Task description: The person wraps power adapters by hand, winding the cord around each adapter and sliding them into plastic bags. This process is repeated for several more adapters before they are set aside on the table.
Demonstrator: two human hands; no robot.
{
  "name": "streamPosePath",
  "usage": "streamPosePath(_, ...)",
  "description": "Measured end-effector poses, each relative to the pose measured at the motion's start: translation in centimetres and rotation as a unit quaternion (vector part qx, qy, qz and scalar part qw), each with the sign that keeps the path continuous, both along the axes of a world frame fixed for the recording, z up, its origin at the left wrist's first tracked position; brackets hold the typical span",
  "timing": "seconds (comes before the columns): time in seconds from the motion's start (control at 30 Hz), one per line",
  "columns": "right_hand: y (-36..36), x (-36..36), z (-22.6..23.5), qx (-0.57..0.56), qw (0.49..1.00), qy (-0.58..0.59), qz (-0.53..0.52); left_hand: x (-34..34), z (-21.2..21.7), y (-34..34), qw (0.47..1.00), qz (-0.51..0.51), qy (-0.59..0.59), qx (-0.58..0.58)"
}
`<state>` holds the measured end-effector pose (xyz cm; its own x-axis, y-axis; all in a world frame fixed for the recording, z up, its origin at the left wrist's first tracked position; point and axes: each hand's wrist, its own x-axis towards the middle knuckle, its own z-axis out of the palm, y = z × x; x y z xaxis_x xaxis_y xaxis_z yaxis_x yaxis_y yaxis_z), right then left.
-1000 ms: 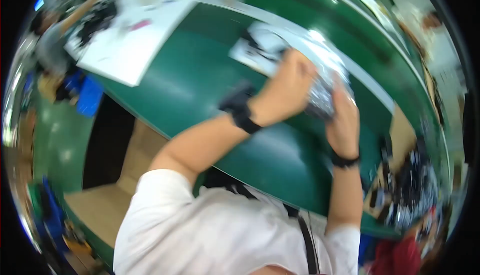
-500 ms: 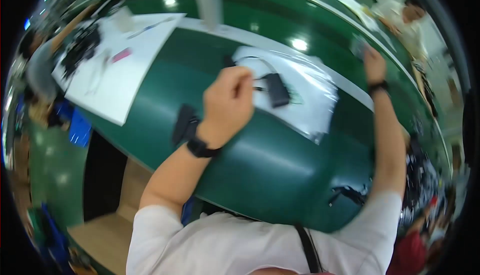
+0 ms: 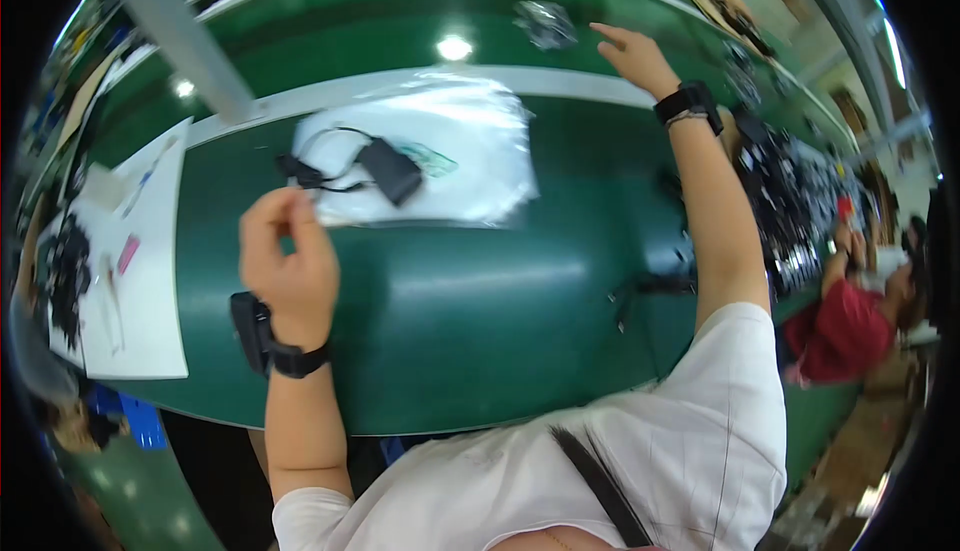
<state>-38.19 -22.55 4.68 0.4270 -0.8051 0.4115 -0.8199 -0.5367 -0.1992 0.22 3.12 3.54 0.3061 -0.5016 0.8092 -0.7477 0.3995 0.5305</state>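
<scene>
My left hand is closed in a pinch just below the cable of a black power adapter. Whether its fingertips grip the cable or something else is hidden. The adapter and its cable overlap a stack of clear plastic bags over white and green print. Out beyond the table's far rail, my right hand is open with fingers stretched. A clear bag with something dark inside lies on the green surface, left of those fingers and apart from them.
A white board at left carries a black cable heap and a pink piece. A grey post rises at far left. Black cables lie by my right arm. Another person in red is beside a dark heap at right.
My right hand has let go of the bagged item, which now lies on the far green surface. The view has swung right, shifting the table leftward. My left hand stays pinched beside the adapter's cable.
</scene>
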Motion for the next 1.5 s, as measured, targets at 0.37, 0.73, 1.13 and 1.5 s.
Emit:
streamPosePath(0.37, 17.3, -10.2, -1.3, 0.215, 0.963, 0.060, -0.151, -4.6, 0.4, 1.5, 0.973, -0.155, 0.148, 0.091)
streamPosePath(0.73, 21.7, -1.0, 14.8, 0.302, 0.826, -0.411, 0.238, -15.7, 6.1, -1.2, 0.857, -0.447, 0.159, 0.202)
streamPosePath(1.13, 21.1, 9.0, 2.0, 0.428, 0.679, -0.399, 0.443, -13.1, 10.6, -2.6, 0.709, -0.522, 0.471, -0.062)
streamPosePath(1.5, 21.2, 10.6, 0.2, 0.459, 0.605, -0.596, 0.260, -9.4, 2.5, -0.3, 0.752, -0.419, 0.447, 0.244)
